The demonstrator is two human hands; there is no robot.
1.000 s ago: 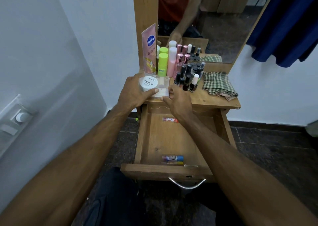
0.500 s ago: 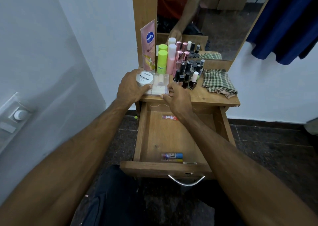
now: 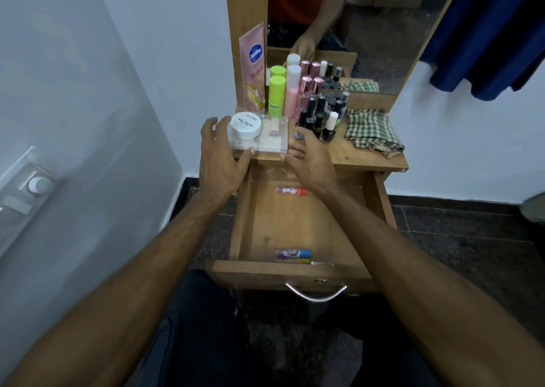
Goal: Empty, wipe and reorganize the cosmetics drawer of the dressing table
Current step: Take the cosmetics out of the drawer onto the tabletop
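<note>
A clear plastic box (image 3: pixel 272 140) stands on the left front of the dressing table top (image 3: pixel 354 159), with a white nail polish remover jar (image 3: pixel 245 125) resting on it. My left hand (image 3: pixel 219 162) hovers at the box's left side, fingers spread, thumb near its front corner. My right hand (image 3: pixel 309 158) is just right of the box, fingers apart, holding nothing. Below them the wooden drawer (image 3: pixel 244 224) is pulled out. It holds a small red-capped stick (image 3: pixel 291 191) at the back and a blue-capped stick (image 3: pixel 293 254) at the front.
Behind the box stand a pink Vaseline tube (image 3: pixel 253 68), a green bottle (image 3: pixel 276 96), a pink bottle (image 3: pixel 292 91) and several nail polish bottles (image 3: pixel 321 118). A checked cloth (image 3: pixel 371 130) lies at the right. A blue garment (image 3: pixel 495 32) hangs on the right wall.
Both hands were closed on the clear box and set it on the table top. Now they have let go and drawn slightly back with fingers spread.
</note>
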